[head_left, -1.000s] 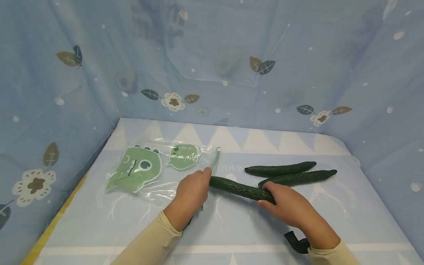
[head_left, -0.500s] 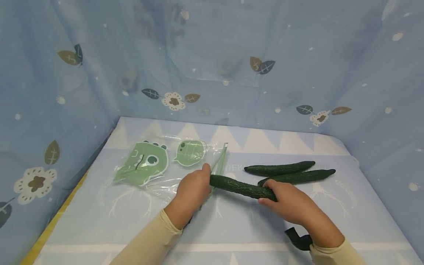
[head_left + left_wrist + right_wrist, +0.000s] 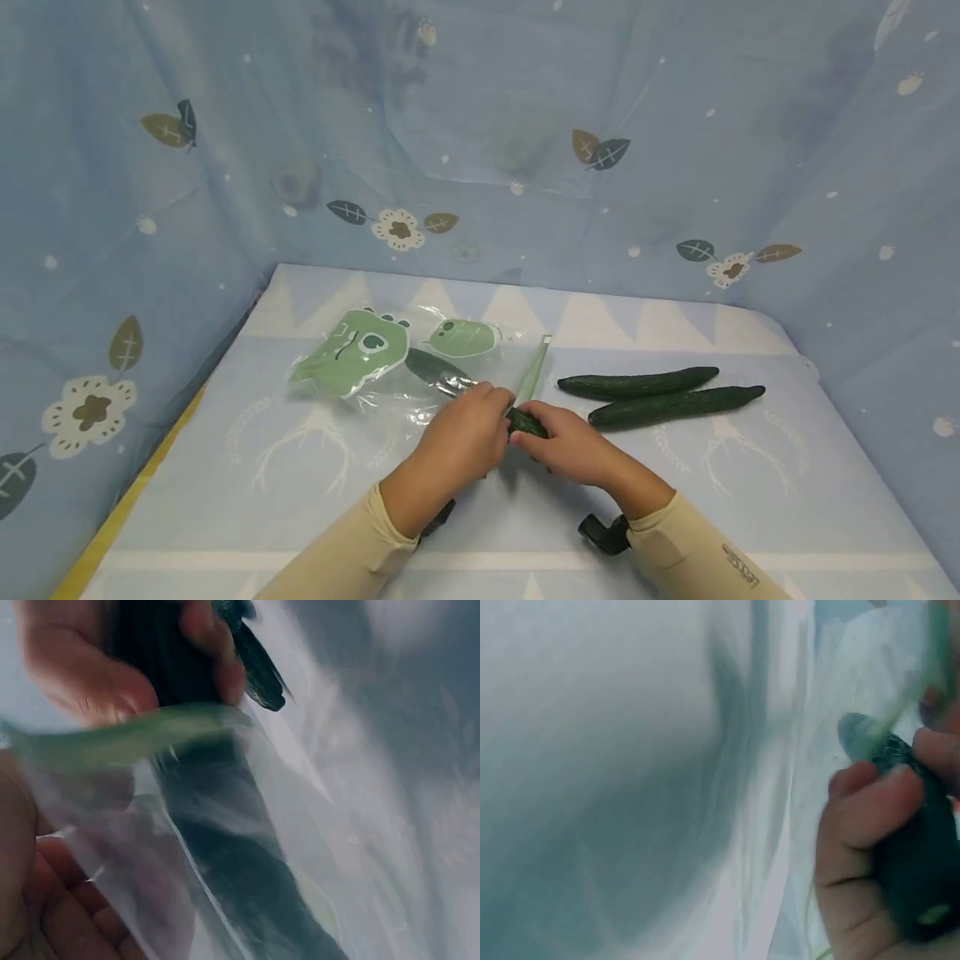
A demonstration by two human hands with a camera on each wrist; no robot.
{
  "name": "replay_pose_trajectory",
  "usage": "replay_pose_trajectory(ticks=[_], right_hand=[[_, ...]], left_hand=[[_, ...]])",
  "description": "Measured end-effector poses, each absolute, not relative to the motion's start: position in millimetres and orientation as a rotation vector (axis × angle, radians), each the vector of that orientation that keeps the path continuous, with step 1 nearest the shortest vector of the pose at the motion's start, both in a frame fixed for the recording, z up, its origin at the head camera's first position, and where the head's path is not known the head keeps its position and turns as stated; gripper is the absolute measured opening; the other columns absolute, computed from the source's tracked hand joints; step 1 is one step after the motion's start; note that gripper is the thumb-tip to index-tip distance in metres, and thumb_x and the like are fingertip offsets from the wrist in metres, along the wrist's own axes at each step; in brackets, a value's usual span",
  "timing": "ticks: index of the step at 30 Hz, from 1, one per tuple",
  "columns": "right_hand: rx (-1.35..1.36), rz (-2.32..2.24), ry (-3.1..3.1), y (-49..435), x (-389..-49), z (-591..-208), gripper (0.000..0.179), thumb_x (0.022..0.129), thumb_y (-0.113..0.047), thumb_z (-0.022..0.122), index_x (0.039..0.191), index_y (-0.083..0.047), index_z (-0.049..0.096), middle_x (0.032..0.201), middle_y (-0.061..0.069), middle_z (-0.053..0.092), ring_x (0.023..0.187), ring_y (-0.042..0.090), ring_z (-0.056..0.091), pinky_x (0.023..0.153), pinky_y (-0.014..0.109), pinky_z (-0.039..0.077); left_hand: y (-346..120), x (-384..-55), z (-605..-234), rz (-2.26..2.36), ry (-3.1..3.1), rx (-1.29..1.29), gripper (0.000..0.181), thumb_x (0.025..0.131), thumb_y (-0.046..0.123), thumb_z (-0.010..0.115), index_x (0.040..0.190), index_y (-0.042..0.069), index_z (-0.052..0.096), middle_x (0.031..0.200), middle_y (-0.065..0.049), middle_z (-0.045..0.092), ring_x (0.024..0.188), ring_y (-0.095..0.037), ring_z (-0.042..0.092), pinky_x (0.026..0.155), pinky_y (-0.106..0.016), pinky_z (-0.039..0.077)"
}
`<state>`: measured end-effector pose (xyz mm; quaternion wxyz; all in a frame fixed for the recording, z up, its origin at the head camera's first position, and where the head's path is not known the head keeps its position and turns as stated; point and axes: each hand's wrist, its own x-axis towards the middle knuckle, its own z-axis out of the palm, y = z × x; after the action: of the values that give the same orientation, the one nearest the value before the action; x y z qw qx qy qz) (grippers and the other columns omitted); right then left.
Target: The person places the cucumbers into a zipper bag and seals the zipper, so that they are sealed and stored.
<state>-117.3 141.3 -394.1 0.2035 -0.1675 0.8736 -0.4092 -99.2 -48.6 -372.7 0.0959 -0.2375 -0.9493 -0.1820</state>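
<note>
In the head view a clear zip bag (image 3: 534, 371) with green dinosaur prints lies mid-table, its green-edged mouth towards the right. My left hand (image 3: 467, 435) grips the bag near that mouth. My right hand (image 3: 573, 446) holds a dark green cucumber (image 3: 527, 423) by its near end. Most of the cucumber's length is inside the bag, where the left wrist view shows it through the film (image 3: 232, 855). Curled fingers (image 3: 862, 825) wrap its near end in the right wrist view. The left hand hides part of the cucumber and the bag's opening.
Two more cucumbers, a rear one (image 3: 637, 383) and a front one (image 3: 678, 407), lie side by side to the right of the hands. A patterned blue curtain (image 3: 480, 150) closes off the table's back and sides.
My right hand has moved left, sliding the cucumber from outside the bag's mouth to inside it. The bag and left hand have shifted right. The other two cucumbers stay put.
</note>
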Motion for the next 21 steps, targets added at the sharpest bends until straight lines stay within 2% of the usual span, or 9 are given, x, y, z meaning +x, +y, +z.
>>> replay_pose_trajectory(ticks=[4, 5, 8, 11, 12, 17, 21], right_hand=[[-0.43, -1.287, 2.348, 133.0, -126.2, -397.4, 0.045, 0.1, -0.039, 0.063, 0.131, -0.008, 0.06, 0.088, 0.01, 0.065, 0.056, 0.016, 0.055, 0.055, 0.032, 0.049], [-0.415, -1.308, 2.358, 132.2, -127.6, -397.0, 0.045, 0.099, -0.038, 0.064, 0.132, -0.008, 0.06, 0.093, 0.009, 0.066, 0.06, 0.016, 0.055, 0.057, 0.032, 0.049], [-0.369, -1.314, 2.45, 132.6, -130.7, -395.1, 0.041, 0.098, -0.038, 0.066, 0.128, -0.011, 0.064, 0.112, 0.01, 0.069, 0.085, 0.018, 0.061, 0.07, 0.036, 0.051], [-0.379, -1.228, 2.649, 132.8, -134.3, -393.6, 0.042, 0.095, -0.041, 0.069, 0.131, -0.019, 0.064, 0.133, 0.004, 0.065, 0.115, 0.02, 0.061, 0.09, 0.043, 0.051], [-0.389, -1.221, 2.688, 131.7, -135.9, -393.8, 0.041, 0.095, -0.039, 0.07, 0.13, -0.02, 0.065, 0.133, 0.004, 0.066, 0.118, 0.021, 0.06, 0.092, 0.044, 0.051], [-0.588, -1.003, 2.887, 117.3, -138.1, -397.9, 0.031, 0.09, -0.024, 0.077, 0.117, -0.012, 0.065, 0.118, 0.008, 0.068, 0.109, 0.024, 0.064, 0.091, 0.045, 0.052], [-0.789, -0.756, 2.939, 106.4, -135.4, -405.0, 0.022, 0.089, -0.019, 0.075, 0.104, -0.005, 0.067, 0.101, 0.011, 0.068, 0.097, 0.027, 0.064, 0.087, 0.046, 0.052]], left_hand=[[-45.7, -98.1, -371.4, -0.441, -2.725, -0.748, 0.014, 0.091, 0.01, 0.071, 0.104, 0.006, 0.071, 0.083, -0.003, 0.06, 0.071, -0.016, 0.061, 0.063, -0.029, 0.053], [-45.1, -97.5, -371.0, -0.43, -2.714, -0.752, 0.013, 0.091, 0.009, 0.071, 0.103, 0.006, 0.071, 0.083, -0.003, 0.06, 0.07, -0.016, 0.06, 0.061, -0.028, 0.052], [-43.8, -96.2, -370.2, -0.409, -2.694, -0.747, 0.012, 0.09, 0.008, 0.072, 0.102, 0.008, 0.07, 0.084, -0.003, 0.059, 0.067, -0.017, 0.059, 0.056, -0.027, 0.049], [-44.0, -96.0, -370.2, -0.385, -2.66, -0.731, 0.013, 0.088, 0.007, 0.074, 0.099, 0.009, 0.069, 0.083, -0.003, 0.058, 0.063, -0.018, 0.057, 0.052, -0.027, 0.046], [-44.2, -96.6, -370.4, -0.372, -2.649, -0.722, 0.013, 0.088, 0.008, 0.075, 0.099, 0.009, 0.068, 0.083, -0.003, 0.058, 0.062, -0.018, 0.056, 0.05, -0.028, 0.045], [-46.6, -98.1, -369.7, -0.303, -2.619, -0.683, 0.026, 0.079, 0.004, 0.079, 0.101, 0.011, 0.069, 0.086, -0.001, 0.06, 0.065, -0.018, 0.058, 0.048, -0.029, 0.046], [-47.8, -98.8, -370.6, -0.301, -2.565, -0.679, 0.032, 0.072, 0.001, 0.082, 0.099, 0.012, 0.069, 0.084, -0.001, 0.057, 0.066, -0.018, 0.057, 0.049, -0.029, 0.045]])
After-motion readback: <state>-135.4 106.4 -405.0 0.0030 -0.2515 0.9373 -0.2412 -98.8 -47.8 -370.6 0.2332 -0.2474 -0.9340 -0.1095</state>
